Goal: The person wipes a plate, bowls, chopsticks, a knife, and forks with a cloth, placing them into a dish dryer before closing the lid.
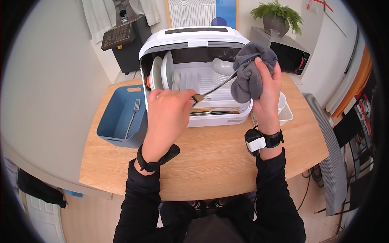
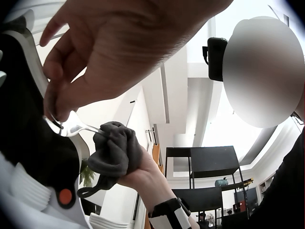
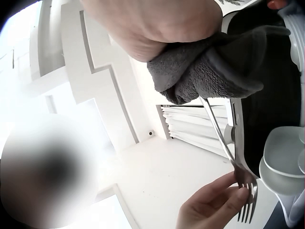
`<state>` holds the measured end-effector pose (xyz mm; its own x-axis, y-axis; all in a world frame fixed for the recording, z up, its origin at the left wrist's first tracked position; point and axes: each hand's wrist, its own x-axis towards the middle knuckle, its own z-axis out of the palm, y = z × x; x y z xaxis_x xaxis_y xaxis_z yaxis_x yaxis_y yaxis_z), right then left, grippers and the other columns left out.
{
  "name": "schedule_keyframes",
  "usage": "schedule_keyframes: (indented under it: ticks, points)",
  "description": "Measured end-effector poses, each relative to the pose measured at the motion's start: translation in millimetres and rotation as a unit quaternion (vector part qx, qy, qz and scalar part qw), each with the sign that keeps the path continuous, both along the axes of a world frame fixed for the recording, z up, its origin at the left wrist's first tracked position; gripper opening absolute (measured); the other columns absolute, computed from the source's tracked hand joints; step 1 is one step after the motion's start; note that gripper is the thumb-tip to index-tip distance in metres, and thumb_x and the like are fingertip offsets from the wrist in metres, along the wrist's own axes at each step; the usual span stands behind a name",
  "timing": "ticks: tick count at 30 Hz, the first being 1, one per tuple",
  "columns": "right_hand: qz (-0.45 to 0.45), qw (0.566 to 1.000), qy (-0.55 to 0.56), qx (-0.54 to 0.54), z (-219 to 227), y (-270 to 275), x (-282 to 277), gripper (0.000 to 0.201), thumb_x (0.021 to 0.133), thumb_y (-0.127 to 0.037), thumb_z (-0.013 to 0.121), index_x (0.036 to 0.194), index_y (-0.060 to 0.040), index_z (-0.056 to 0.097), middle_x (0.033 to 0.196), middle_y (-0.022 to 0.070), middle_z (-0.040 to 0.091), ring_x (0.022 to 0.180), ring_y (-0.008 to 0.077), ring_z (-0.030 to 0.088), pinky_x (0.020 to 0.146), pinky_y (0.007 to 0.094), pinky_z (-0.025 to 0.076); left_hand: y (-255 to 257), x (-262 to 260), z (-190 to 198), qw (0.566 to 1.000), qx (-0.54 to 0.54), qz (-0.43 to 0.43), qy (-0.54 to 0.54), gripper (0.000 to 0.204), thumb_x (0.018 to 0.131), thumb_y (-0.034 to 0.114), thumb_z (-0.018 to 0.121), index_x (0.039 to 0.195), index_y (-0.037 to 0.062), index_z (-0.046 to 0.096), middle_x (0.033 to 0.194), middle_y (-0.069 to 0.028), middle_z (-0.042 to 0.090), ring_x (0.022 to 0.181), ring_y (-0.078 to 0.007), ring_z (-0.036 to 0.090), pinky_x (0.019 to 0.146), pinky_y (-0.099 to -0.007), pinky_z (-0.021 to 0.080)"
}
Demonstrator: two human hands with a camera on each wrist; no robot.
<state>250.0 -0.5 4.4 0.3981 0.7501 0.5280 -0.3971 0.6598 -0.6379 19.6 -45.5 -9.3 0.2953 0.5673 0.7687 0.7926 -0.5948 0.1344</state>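
Note:
Between my two hands, in front of the open dish cabinet (image 1: pixel 194 38), a metal fork (image 1: pixel 219 86) is held up at a slant. My left hand (image 1: pixel 169 113) pinches it at the tined head, as the right wrist view shows with the fork's tines (image 3: pixel 246 200) beside the fingertips. A dark grey cloth (image 1: pixel 248 77) is bunched in my right hand (image 1: pixel 267 93), wrapped about the handle end, which it hides. In the left wrist view the cloth (image 2: pixel 114 152) covers that same end.
A blue bin (image 1: pixel 109 115) at the left holds another fork (image 1: pixel 133 117). Plates (image 1: pixel 167 71), stacked bowls (image 1: pixel 223 73) and cutlery (image 1: pixel 214 112) sit in the cabinet. Right of it stands a white basket (image 1: pixel 287 115); behind are a microwave (image 1: pixel 289 54) and a potted plant (image 1: pixel 276 20).

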Motion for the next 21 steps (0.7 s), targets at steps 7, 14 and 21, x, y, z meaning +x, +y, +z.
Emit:
schedule_keyframes:
  ticks: [7, 14, 21]
  points:
    - [-0.227, 0.92, -0.3, 0.113, 9, -21, -2, 0.041, 0.086, -0.01, 0.073, 0.124, -0.0058, 0.06, 0.113, 0.0077, 0.065, 0.096, 0.0167, 0.065, 0.082, 0.0282, 0.052, 12, -10, 1, 0.983, 0.099, 0.152, 0.038, 0.017, 0.081, 0.004, 0.067, 0.092, 0.0152, 0.073, 0.079, -0.0003, 0.059, 0.083, -0.0225, 0.058, 0.101, -0.0524, 0.035]
    - [-0.15, 0.798, -0.575, 0.1, -3, -44, -44, 0.055, 0.08, -0.011, 0.076, 0.131, -0.0153, 0.059, 0.106, 0.0125, 0.064, 0.089, 0.0302, 0.064, 0.079, 0.0353, 0.052, 12, 6, 3, 0.957, 0.257, 0.12, 0.053, 0.019, 0.072, 0.009, 0.069, 0.086, 0.0212, 0.071, 0.084, 0.0052, 0.052, 0.089, -0.0164, 0.057, 0.104, -0.0662, 0.028]
    - [-0.163, 0.805, -0.565, 0.081, -11, -37, -44, 0.05, 0.081, -0.018, 0.075, 0.129, -0.0191, 0.059, 0.091, 0.0094, 0.063, 0.078, 0.03, 0.065, 0.068, 0.0372, 0.052, 10, 12, 0, 0.95, 0.299, 0.084, 0.029, 0.022, 0.07, 0.007, 0.075, 0.081, 0.0248, 0.072, 0.081, 0.0082, 0.054, 0.09, -0.0151, 0.058, 0.109, -0.0656, 0.02]
